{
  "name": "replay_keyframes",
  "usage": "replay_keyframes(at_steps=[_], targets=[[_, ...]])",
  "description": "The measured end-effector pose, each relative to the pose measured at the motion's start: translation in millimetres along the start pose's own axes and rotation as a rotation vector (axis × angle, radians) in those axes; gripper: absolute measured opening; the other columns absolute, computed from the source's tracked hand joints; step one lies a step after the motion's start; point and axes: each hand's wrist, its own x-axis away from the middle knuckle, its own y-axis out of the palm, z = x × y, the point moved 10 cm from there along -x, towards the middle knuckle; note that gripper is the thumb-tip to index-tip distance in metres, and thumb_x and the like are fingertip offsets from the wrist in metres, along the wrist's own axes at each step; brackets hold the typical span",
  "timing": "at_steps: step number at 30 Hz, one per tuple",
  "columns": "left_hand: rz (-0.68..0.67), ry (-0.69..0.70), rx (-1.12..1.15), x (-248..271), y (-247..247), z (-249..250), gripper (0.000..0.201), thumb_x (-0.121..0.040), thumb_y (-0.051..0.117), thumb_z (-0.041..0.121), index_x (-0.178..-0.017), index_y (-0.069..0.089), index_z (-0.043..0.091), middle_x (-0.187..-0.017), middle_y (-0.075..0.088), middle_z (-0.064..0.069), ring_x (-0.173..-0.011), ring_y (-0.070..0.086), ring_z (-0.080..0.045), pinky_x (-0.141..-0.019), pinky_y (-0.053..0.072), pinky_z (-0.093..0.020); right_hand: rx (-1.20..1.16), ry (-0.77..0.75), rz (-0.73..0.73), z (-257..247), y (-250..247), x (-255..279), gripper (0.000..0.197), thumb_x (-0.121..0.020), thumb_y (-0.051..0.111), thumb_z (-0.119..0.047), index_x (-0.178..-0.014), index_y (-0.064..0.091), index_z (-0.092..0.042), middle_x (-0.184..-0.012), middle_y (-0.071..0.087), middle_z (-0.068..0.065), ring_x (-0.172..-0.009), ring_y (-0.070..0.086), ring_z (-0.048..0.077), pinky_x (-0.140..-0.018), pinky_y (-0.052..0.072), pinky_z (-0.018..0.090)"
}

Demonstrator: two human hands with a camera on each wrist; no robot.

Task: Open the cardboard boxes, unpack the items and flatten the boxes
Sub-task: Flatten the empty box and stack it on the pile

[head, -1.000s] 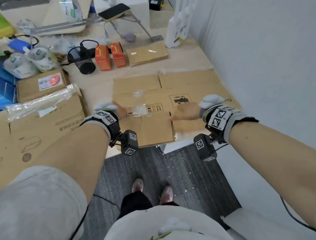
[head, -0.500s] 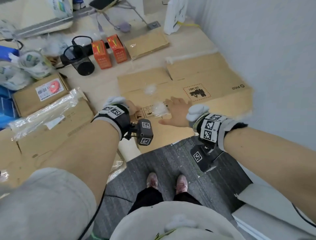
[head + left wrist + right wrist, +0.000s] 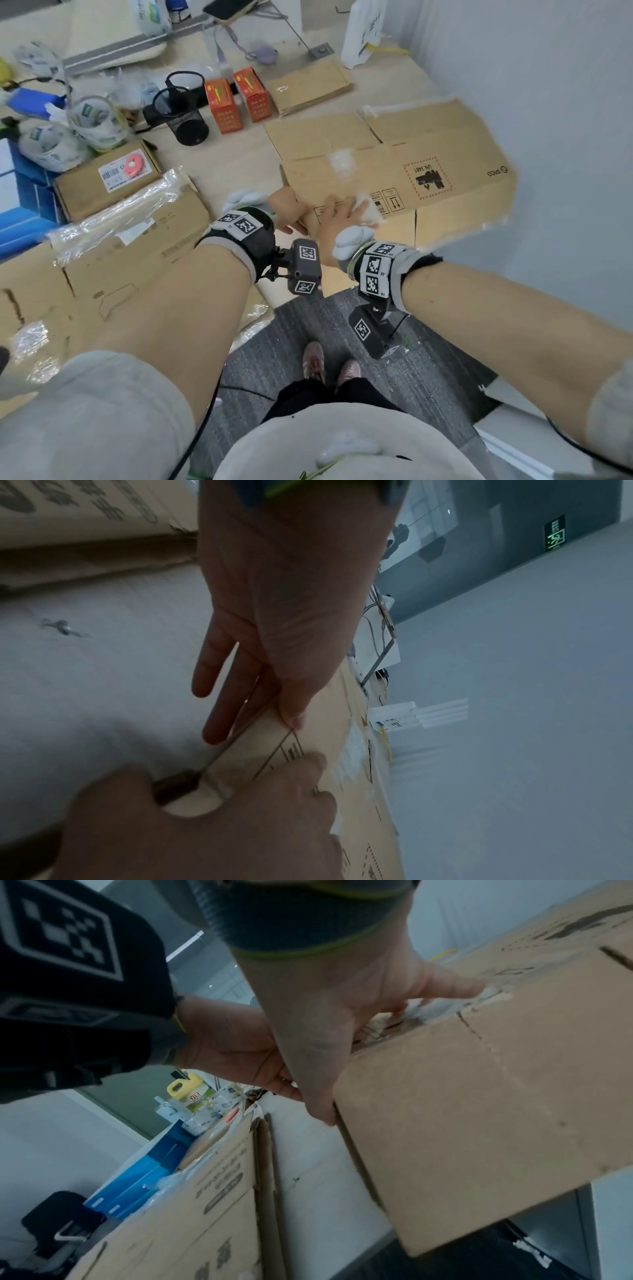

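Note:
A flattened cardboard box (image 3: 394, 178) with printed shipping marks and scraps of clear tape lies on the table's right side, its near part overhanging the table edge. Both hands meet at its near left corner. My left hand (image 3: 287, 209) pinches the box's left edge (image 3: 318, 739), thumb on top and fingers underneath. My right hand (image 3: 339, 219) lies over the same corner, fingers on top by the tape and thumb at the edge (image 3: 322, 1112), gripping the cardboard (image 3: 479, 1110). The left hand (image 3: 232, 1053) shows just behind it.
More flattened cardboard (image 3: 130, 260) with clear plastic wrap lies left. Behind it sit a sealed labelled box (image 3: 102, 181), a black mesh holder (image 3: 181, 116), two orange cartons (image 3: 236, 99) and a flat brown packet (image 3: 308, 85). A grey wall (image 3: 548, 102) bounds the right; carpet (image 3: 411, 377) lies below.
My right hand slid left across the flattened box to join the left hand at its near left corner. The box appears farther right and blurred at its right edge.

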Motion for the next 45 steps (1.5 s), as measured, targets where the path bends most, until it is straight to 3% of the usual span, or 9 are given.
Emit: replay_keyframes(at_steps=[5, 9, 16, 19, 26, 35, 38, 40, 45], targets=[[0.023, 0.144, 0.021, 5.9, 6.9, 17.5, 0.033, -0.099, 0.047, 0.025, -0.105, 0.063, -0.003, -0.087, 0.072, -0.015, -0.061, 0.07, -0.011, -0.056, 0.056, -0.022, 0.062, 0.162, 0.058, 5.0, -1.9, -2.7, 0.065, -0.098, 0.043, -0.022, -0.151, 0.007, -0.015, -0.158, 0.002, 0.022, -0.144, -0.005, 0.044, -0.11, 0.019, 0.063], [0.094, 0.22, 0.016, -0.6, -0.2, 46.1, 0.027, -0.095, 0.055, 0.022, -0.099, 0.061, -0.004, -0.086, 0.067, -0.016, -0.066, 0.064, -0.019, -0.047, 0.053, -0.021, 0.069, 0.082, 0.107, 20.4, -33.6, 11.3, 0.057, -0.099, 0.037, -0.024, -0.15, 0.015, -0.015, -0.157, 0.013, 0.018, -0.145, 0.006, 0.04, -0.11, 0.022, 0.06], [0.29, 0.203, 0.066, -14.3, -32.3, 86.5, 0.046, -0.099, 0.042, 0.031, -0.129, 0.043, -0.004, -0.113, 0.057, -0.009, -0.098, 0.056, -0.024, -0.076, 0.038, -0.027, 0.185, 0.009, 0.312, 30.1, -79.0, 18.3, 0.056, -0.089, 0.044, -0.007, -0.143, 0.029, -0.007, -0.142, 0.041, 0.017, -0.126, 0.041, 0.035, -0.098, 0.041, 0.045], [0.238, 0.202, 0.144, -32.7, -35.3, 91.4, 0.054, -0.097, 0.035, 0.044, -0.117, 0.055, -0.003, -0.109, 0.065, -0.015, -0.095, 0.064, -0.032, -0.086, 0.051, -0.037, 0.214, -0.001, 0.321, 30.0, -96.9, 20.8, 0.059, -0.086, 0.043, 0.001, -0.143, 0.03, -0.006, -0.14, 0.044, 0.017, -0.124, 0.045, 0.036, -0.098, 0.042, 0.047], [0.216, 0.336, -0.045, -8.8, -42.6, 141.8, 0.076, -0.094, 0.024, 0.066, -0.085, 0.071, 0.007, -0.085, 0.065, -0.007, -0.077, 0.057, -0.027, -0.079, 0.039, -0.031, 0.259, 0.023, 0.383, 33.7, -156.0, 41.7, 0.052, -0.08, 0.038, 0.011, -0.131, 0.041, -0.003, -0.121, 0.057, 0.016, -0.107, 0.055, 0.035, -0.088, 0.048, 0.046], [0.334, 0.7, 0.087, 36.6, -81.8, 204.2, 0.034, -0.095, 0.042, 0.025, -0.063, 0.035, 0.021, -0.09, 0.062, -0.009, -0.116, 0.05, -0.027, -0.113, 0.024, -0.039, 0.17, 0.07, 0.477, 35.1, -193.8, 76.7, 0.062, -0.082, 0.038, 0.007, -0.143, 0.029, -0.007, -0.126, 0.052, 0.012, -0.111, 0.054, 0.031, -0.085, 0.045, 0.039], [0.354, 0.763, 0.228, 40.3, -95.7, 191.9, 0.012, -0.092, 0.048, 0.019, -0.096, 0.056, 0.012, -0.107, 0.064, -0.008, -0.123, 0.047, -0.028, -0.112, 0.027, -0.042, 0.211, 0.057, 0.469, 22.6, -184.9, 70.8, 0.068, -0.083, 0.039, 0.008, -0.148, 0.022, -0.007, -0.137, 0.046, 0.013, -0.122, 0.048, 0.032, -0.092, 0.046, 0.042], [0.366, 0.771, 0.214, 33.8, -100.0, 169.8, 0.035, -0.092, 0.05, 0.019, -0.124, 0.052, 0.003, -0.129, 0.058, -0.014, -0.126, 0.045, -0.033, -0.11, 0.03, -0.042, 0.287, 0.04, 0.421, 10.4, -168.0, 59.2, 0.07, -0.085, 0.039, 0.008, -0.15, 0.018, -0.008, -0.145, 0.038, 0.013, -0.131, 0.04, 0.033, -0.096, 0.046, 0.044], [0.267, 0.491, -0.376, -23.8, -88.9, 82.5, 0.047, -0.103, 0.03, 0.031, -0.131, 0.052, 0.001, -0.143, 0.046, -0.02, -0.136, 0.031, -0.034, -0.116, 0.014, -0.04, 0.252, -0.097, 0.198, -22.5, -89.0, 23.8, 0.073, -0.091, 0.046, -0.004, -0.153, 0.009, -0.017, -0.155, 0.024, 0.008, -0.135, 0.032, 0.031, -0.091, 0.047, 0.041]])
